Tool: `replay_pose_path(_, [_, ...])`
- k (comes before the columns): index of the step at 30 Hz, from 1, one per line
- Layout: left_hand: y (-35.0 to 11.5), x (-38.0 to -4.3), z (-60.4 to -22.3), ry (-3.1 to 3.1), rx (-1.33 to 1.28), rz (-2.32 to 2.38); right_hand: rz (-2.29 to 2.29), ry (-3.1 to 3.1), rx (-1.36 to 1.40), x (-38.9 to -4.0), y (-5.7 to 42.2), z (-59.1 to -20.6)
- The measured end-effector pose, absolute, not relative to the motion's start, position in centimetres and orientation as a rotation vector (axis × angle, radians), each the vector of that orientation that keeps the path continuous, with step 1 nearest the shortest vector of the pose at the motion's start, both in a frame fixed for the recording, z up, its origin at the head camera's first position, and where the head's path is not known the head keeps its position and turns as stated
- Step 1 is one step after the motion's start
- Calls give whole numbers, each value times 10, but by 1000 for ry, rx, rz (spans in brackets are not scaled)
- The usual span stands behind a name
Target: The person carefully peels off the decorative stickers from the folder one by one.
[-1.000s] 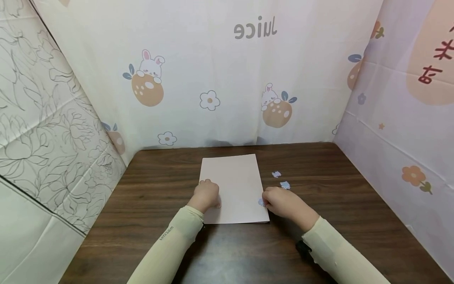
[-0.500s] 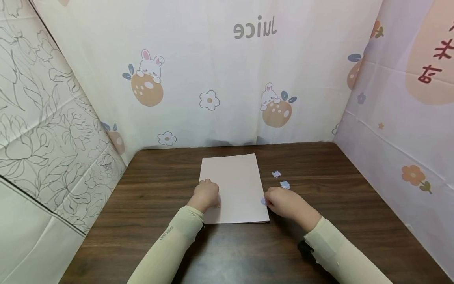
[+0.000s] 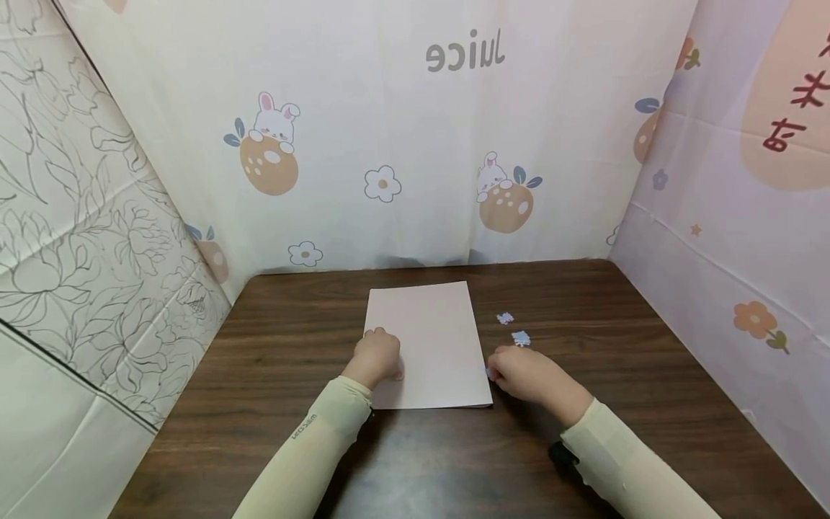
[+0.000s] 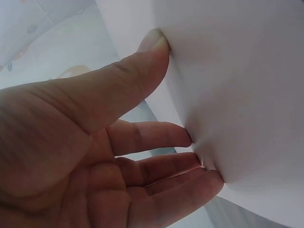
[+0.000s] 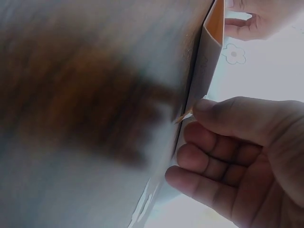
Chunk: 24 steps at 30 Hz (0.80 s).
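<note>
A white flat sheet-like panel (image 3: 434, 346) lies mid-table. My left hand (image 3: 377, 357) rests on its left side, with the thumb and fingertips (image 4: 156, 42) pressed against the white surface in the left wrist view. At the panel's right edge my right hand (image 3: 527, 373) pinches a small light-blue puzzle piece (image 3: 489, 373) between thumb and fingers. In the right wrist view this piece (image 5: 186, 115) shows edge-on and thin, beside the folded panel (image 5: 204, 71) with its orange inside. Two more light-blue pieces (image 3: 521, 337) lie on the table just beyond my right hand.
The dark wooden table (image 3: 272, 346) reaches back to a patterned curtain (image 3: 389, 108). Similar cloth hangs on the right (image 3: 713, 252), and a flower-line cloth (image 3: 91, 216) on the left.
My right hand has slid slightly to the right with the puzzle piece, off the panel's face to its right edge. The left hand has stayed in place.
</note>
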<state>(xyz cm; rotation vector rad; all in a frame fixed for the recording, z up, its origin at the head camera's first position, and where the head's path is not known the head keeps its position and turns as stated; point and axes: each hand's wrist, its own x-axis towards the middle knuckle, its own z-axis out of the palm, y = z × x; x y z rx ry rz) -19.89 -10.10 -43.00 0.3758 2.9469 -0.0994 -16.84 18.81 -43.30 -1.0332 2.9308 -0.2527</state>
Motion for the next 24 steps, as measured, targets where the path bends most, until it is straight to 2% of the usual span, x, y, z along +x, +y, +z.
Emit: replay_pose_path(24, [-101,-200,-429,2942,377,-61,-216,2889,-974,-164,199,-435])
